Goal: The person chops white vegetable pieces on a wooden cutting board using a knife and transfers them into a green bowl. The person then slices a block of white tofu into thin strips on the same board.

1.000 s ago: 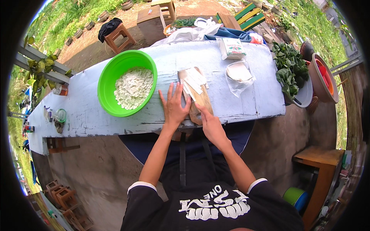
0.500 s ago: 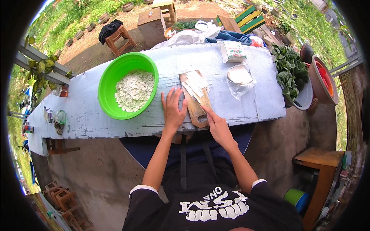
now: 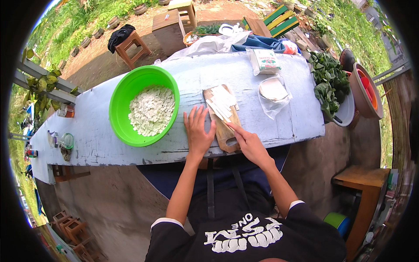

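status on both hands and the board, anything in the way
Left hand open beside cutting board. Right hand at its right edge, grip unclear. White strips on board; no obstruction seen.

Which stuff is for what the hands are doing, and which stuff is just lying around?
Likely part of the job:
wooden board, left hand and right hand at it
white strips on it
green bowl of white pieces

Probably just lying about:
leafy greens
blue cloth
brown stool with black cloth
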Available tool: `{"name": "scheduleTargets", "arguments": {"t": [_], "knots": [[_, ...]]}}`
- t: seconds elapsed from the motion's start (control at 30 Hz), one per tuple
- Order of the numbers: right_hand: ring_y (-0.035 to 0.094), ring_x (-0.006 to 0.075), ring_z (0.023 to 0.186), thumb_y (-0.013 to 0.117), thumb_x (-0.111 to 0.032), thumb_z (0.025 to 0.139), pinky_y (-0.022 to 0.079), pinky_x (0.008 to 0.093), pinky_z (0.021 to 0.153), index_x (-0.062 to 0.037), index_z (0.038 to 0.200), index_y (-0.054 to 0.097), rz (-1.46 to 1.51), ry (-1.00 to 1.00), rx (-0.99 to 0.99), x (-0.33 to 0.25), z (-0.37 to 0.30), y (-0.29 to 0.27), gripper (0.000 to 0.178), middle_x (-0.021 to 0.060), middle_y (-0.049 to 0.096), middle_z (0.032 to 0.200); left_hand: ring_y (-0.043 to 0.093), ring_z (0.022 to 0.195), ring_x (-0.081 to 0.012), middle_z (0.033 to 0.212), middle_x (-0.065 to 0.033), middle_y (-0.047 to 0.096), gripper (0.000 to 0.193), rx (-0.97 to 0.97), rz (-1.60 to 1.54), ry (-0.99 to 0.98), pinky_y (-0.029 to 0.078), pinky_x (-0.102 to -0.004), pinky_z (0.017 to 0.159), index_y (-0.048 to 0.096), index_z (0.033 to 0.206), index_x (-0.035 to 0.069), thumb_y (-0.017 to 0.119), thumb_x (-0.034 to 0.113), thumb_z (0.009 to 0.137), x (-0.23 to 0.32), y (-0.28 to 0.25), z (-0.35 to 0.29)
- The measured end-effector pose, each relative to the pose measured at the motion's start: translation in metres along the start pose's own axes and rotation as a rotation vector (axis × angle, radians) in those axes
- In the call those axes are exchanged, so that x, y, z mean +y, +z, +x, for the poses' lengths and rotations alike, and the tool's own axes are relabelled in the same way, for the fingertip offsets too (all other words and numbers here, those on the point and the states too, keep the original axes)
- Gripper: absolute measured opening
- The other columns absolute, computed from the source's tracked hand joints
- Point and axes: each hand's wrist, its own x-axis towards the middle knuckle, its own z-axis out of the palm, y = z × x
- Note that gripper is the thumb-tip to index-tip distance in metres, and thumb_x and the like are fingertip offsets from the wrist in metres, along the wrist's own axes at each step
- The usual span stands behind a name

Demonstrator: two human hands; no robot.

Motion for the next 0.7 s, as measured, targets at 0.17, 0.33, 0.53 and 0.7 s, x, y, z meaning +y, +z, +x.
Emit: {"name": "scheduleTargets", "arguments": {"t": [0.17, 0.33, 0.53, 0.7], "knots": [[0.068, 0.0495, 0.091, 0.049, -0.02, 0.11, 0.051, 0.0518, 0.08, -0.0195, 0.147, 0.059, 0.029, 0.009, 0.045, 0.005, 0.019, -0.006, 0.039, 0.0309, 0.069, 0.093, 0.042, 0.148, -0.0335, 0.146, -0.0125, 0.061, 0.05, -0.006, -0.009, 0.006, 0.016, -0.0588, 0.129, 0.064, 0.135, 0.005, 0.073, 0.026, 0.091, 0.001, 0.0, 0.001], [0.069, 0.0484, 0.09, 0.048, -0.021, 0.11, 0.051, 0.0505, 0.081, -0.0181, 0.146, 0.061, 0.062, 0.04, 0.111, 0.01, 0.039, -0.015, 0.038, 0.0304, 0.069, 0.092, 0.043, 0.147, -0.0332, 0.147, -0.0121, 0.061, 0.048, -0.028, 0.038, 0.034, 0.015, -0.0612, 0.129, 0.066, 0.132, 0.008, 0.074, 0.028, 0.09, 0.004, -0.002, 0.004], [0.055, 0.0191, 0.073, 0.048, -0.019, 0.112, 0.051, 0.0347, 0.077, -0.0146, 0.147, 0.061, 0.113, -0.013, 0.215, 0.023, 0.049, -0.017, 0.038, 0.0189, 0.065, 0.083, 0.041, 0.148, -0.0364, 0.151, -0.0171, 0.056, 0.053, -0.056, 0.043, -0.02, 0.016, -0.0623, 0.127, 0.067, 0.132, 0.008, 0.077, 0.036, 0.089, 0.016, 0.0, 0.004], [0.066, 0.0433, 0.079, 0.048, -0.02, 0.111, 0.052, 0.046, 0.08, -0.0168, 0.146, 0.061, 0.125, 0.07, 0.244, 0.022, 0.049, -0.025, 0.038, 0.0274, 0.066, 0.085, 0.036, 0.148, -0.0458, 0.16, -0.0286, 0.04, 0.072, -0.046, 0.083, -0.036, 0.025, -0.0623, 0.121, 0.062, 0.139, 0.007, 0.082, 0.047, 0.083, 0.057, 0.007, 0.012]]}}
